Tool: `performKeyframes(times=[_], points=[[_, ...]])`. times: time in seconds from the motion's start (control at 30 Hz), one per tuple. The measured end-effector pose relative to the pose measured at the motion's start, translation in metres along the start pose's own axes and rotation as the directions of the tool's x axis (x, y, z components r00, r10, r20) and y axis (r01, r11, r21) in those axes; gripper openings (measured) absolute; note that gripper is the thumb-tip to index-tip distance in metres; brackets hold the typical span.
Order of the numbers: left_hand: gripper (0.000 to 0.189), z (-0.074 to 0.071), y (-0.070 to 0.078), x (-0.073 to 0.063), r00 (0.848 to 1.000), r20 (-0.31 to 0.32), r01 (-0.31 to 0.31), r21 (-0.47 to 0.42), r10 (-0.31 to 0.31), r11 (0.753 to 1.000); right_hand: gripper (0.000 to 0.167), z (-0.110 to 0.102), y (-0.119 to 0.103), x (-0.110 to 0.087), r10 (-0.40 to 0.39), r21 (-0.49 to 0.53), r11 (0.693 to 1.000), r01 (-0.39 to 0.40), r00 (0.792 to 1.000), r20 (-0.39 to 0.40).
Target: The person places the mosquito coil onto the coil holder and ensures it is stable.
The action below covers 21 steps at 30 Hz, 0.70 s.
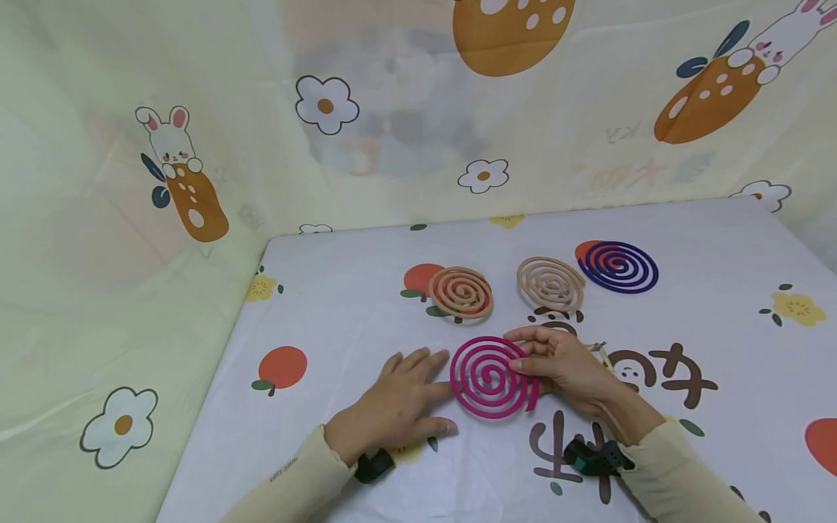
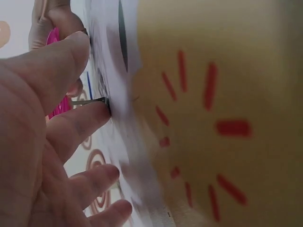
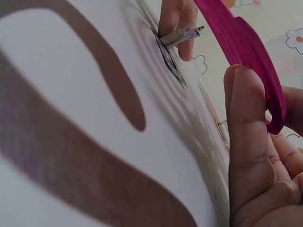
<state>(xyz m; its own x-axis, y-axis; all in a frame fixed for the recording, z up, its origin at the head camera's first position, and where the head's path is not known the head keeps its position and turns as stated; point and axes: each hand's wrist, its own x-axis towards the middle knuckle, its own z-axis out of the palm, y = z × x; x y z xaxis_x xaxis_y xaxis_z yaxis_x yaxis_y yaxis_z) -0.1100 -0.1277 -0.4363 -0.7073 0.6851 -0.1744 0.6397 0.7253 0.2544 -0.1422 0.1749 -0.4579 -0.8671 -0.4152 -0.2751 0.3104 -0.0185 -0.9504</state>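
Observation:
My right hand [image 1: 569,367] pinches a magenta mosquito coil [image 1: 490,376] at its right edge, between thumb and fingers. The coil is raised off the cloth and tilted, its spiral face towards me. To its left, my left hand [image 1: 405,399] lies low with fingers spread; the index finger reaches behind the coil. In the right wrist view a small metal coil stand [image 3: 182,37] with a thin dark base stands at a left fingertip. The left wrist view shows that index fingertip touching the stand's dark base; the coil hides this contact in the head view.
Two tan mosquito coils [image 1: 461,291] and a dark blue coil [image 1: 617,264] lie farther back on the printed white cloth [image 1: 353,290]. A small metallic piece [image 1: 598,347] shows beside the right hand. A patterned curtain [image 1: 392,145] rises behind and at the left.

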Motion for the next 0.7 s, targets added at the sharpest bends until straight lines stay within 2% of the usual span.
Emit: performKeyframes(times=[0.43,0.7], points=[[0.064,0.002,0.000,-0.001,0.996,0.075,0.043,-0.022,-0.041,0.999,0.050,0.008,-0.001,0.002,-0.010,0.017,1.000,0.009,1.000,0.003],[0.071,0.003,0.002,-0.004,0.996,0.078,0.049,-0.039,-0.046,0.998,0.043,0.013,-0.001,0.005,-0.008,0.050,0.999,0.007,1.000,0.006]])
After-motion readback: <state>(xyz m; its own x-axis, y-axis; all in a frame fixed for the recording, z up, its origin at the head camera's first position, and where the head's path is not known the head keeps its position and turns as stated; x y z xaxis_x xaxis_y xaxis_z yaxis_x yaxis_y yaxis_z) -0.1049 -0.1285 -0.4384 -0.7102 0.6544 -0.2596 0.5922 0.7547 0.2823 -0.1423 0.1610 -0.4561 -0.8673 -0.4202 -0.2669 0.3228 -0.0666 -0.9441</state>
